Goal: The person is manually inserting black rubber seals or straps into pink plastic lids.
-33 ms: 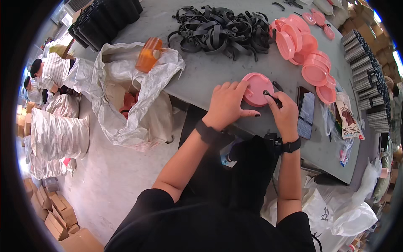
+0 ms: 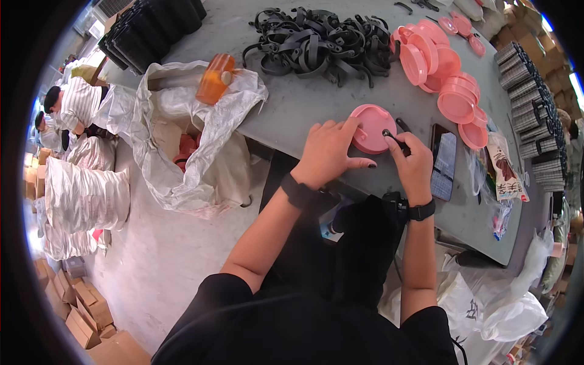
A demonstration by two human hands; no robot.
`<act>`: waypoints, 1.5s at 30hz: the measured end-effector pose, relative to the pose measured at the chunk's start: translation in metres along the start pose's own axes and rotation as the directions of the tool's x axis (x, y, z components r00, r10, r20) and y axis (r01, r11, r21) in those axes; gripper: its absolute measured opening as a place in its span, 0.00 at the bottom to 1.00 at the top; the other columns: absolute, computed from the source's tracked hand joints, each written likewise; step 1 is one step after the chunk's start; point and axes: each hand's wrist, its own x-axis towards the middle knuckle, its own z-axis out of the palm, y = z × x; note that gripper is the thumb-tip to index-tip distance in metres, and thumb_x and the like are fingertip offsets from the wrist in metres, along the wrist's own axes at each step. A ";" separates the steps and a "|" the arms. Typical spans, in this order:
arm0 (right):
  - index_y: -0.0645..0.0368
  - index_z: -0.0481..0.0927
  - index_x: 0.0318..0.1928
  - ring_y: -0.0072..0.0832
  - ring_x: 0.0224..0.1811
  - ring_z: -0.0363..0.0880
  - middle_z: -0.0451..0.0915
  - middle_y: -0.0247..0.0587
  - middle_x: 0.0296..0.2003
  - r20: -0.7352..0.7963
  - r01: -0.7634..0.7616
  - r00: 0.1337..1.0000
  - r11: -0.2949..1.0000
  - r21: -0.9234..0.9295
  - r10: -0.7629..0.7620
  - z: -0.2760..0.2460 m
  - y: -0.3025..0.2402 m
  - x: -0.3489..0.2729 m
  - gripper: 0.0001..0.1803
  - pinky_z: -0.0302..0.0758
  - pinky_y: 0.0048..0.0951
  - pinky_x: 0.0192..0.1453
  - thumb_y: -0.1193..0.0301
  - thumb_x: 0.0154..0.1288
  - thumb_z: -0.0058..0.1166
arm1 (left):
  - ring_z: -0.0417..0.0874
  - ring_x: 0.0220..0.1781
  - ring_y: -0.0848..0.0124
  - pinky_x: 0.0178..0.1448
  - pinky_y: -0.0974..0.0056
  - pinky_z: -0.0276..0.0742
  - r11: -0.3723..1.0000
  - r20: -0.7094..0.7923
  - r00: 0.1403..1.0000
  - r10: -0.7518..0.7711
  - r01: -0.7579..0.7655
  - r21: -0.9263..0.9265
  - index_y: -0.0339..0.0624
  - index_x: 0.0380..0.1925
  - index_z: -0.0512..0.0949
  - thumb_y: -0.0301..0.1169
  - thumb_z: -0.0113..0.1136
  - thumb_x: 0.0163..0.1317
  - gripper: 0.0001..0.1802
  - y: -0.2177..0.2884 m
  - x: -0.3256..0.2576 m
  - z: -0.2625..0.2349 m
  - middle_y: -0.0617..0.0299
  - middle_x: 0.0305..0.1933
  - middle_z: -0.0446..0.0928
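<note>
A round pink lid point(image 2: 371, 135) lies near the front edge of the grey table. My left hand point(image 2: 328, 149) holds it from the left, index finger against its rim and thumb stretched along its near side. Between the thumb and fingers of my right hand point(image 2: 412, 161) is a black strap point(image 2: 398, 143). Its rounded end sits over the right part of the lid; whether the two are joined I cannot tell. Another black piece point(image 2: 403, 125) shows just beyond my right fingers, and it may belong to the same strap.
Black straps point(image 2: 322, 45) form a heap at the back, with pink lids point(image 2: 456, 103) piled to its right. A phone point(image 2: 443, 163) lies beside my right hand. Left of the table stands a white sack point(image 2: 164, 164) with an orange container point(image 2: 215, 79) on its rim. Black cylinders point(image 2: 152, 33) stand far left.
The strap's end has shifted very slightly to the right over the lid. Both hands stay almost where they were.
</note>
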 end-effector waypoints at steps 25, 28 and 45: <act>0.57 0.84 0.36 0.37 0.35 0.71 0.75 0.36 0.32 0.274 0.523 0.820 0.852 -0.004 -0.502 0.000 -0.004 0.035 0.12 0.70 0.36 0.40 0.70 0.49 0.66 | 0.68 0.65 0.50 0.69 0.53 0.60 0.950 0.053 0.992 0.111 -0.091 -0.298 0.46 0.38 0.81 0.31 0.70 0.49 0.14 -0.028 0.011 -0.001 0.54 0.67 0.68; 0.57 0.84 0.36 0.36 0.34 0.71 0.76 0.36 0.32 0.274 0.526 0.813 0.850 0.031 -0.514 0.002 0.001 0.039 0.11 0.69 0.34 0.39 0.70 0.49 0.66 | 0.69 0.63 0.51 0.69 0.53 0.61 0.944 0.027 0.990 0.137 -0.123 -0.306 0.44 0.37 0.80 0.30 0.69 0.50 0.13 -0.028 0.014 -0.001 0.53 0.66 0.69; 0.68 0.78 0.37 0.33 0.31 0.80 0.80 0.48 0.27 0.203 -0.002 0.978 0.970 0.241 -0.049 0.012 0.005 0.065 0.09 0.73 0.30 0.38 0.71 0.64 0.56 | 0.75 0.58 0.54 0.65 0.53 0.65 0.960 -0.039 0.988 0.150 -0.155 -0.235 0.46 0.33 0.80 0.32 0.70 0.46 0.13 -0.024 0.012 0.000 0.49 0.60 0.72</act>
